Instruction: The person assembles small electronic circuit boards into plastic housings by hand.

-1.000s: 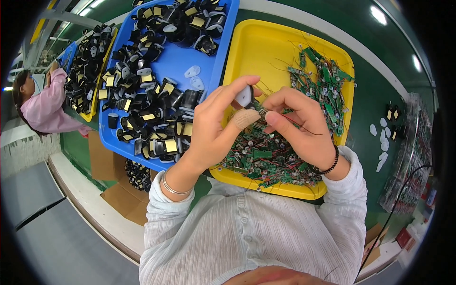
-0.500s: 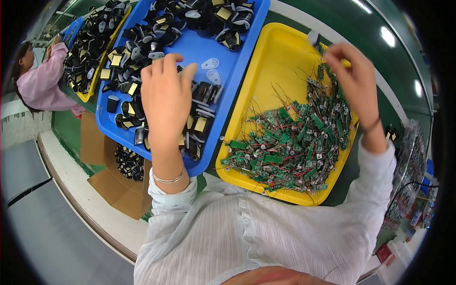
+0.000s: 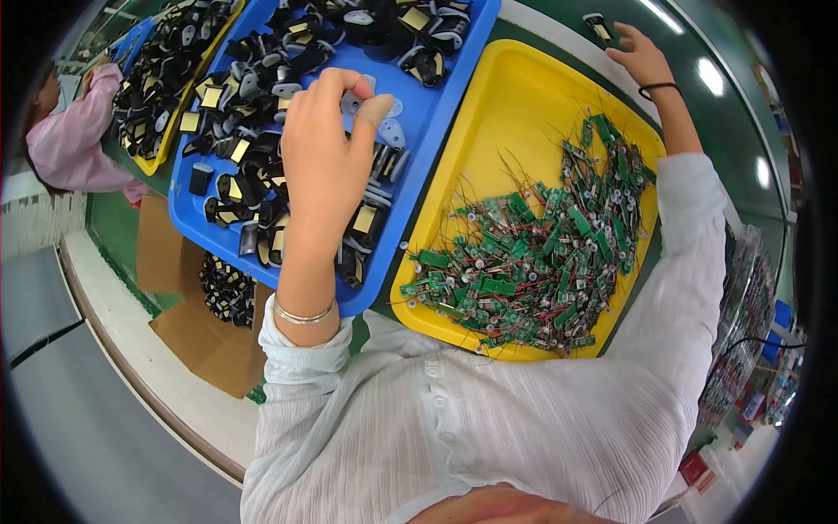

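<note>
My left hand (image 3: 327, 153) is over the blue tray (image 3: 417, 188), its thumb and index finger closed around a translucent teardrop-shaped plate (image 3: 351, 102). Two similar plates (image 3: 392, 133) lie in the tray beside the fingertips. Black plastic housings (image 3: 253, 183) with pale yellow pads and grey caps are heaped around that hand. Past the far rim of the yellow tray (image 3: 502, 65), my right hand (image 3: 644, 59) reaches out with its fingers apart, holding nothing. Just off its fingertips, a small black housing (image 3: 599, 28) with a pale end rests on the green surface.
Green circuit boards with thin wires (image 3: 532, 271) are piled in the yellow tray. A cardboard box (image 3: 205, 349) of black parts stands low at the left. At the far left, a person in pink (image 3: 78, 140) is beside another yellow tray (image 3: 157, 164). A white rail (image 3: 559, 35) crosses behind the trays.
My right hand has moved away from me beyond the yellow tray and parted from the black housing. My left hand has shifted slightly right and closed on a teardrop-shaped plate.
</note>
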{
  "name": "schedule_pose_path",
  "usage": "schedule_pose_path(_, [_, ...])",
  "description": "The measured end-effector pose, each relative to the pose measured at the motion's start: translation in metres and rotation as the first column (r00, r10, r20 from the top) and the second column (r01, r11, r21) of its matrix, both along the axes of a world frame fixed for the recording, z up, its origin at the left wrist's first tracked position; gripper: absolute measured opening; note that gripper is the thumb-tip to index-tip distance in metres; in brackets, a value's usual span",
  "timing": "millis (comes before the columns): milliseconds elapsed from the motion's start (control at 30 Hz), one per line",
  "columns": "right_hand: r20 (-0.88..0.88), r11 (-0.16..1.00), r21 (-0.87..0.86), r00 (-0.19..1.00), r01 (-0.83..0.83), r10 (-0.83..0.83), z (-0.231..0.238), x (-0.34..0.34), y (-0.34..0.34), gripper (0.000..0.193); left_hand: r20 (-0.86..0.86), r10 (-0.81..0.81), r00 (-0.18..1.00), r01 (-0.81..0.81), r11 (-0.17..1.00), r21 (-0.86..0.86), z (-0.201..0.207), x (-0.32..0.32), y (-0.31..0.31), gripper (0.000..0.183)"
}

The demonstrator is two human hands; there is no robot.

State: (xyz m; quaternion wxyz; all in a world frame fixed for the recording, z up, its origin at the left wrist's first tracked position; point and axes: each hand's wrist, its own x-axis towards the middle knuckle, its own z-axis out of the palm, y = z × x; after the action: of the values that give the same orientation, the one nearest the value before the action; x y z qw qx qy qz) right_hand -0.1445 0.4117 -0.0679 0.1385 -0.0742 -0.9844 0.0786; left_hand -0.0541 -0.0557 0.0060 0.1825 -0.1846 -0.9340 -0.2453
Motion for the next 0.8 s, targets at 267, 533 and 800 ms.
schedule_pose_path(267, [-0.021, 0.679, -0.468, 0.775, -0.566, 0.632, 0.084, 0.160, -0.239, 0.023, 0.189, -0.305, 0.933, 0.133, 0.784, 0.607, 0.005, 0.026, 0.004, 0.043])
schedule_pose_path(533, [0.161, 0.852, -0.224, 0.844, -0.474, 0.512, 0.071, 0.194, -0.284, 0.023, 0.178, -0.383, 0.906, 0.204, 0.766, 0.609, 0.002, 0.025, 0.013, 0.037])
schedule_pose_path(800, [0.133, 0.766, -0.431, 0.806, -0.478, 0.577, 0.064, 0.186, -0.263, 0.013, 0.270, -0.586, 0.764, 0.026, 0.447, 0.894, 0.000, 0.028, 0.012, 0.034])
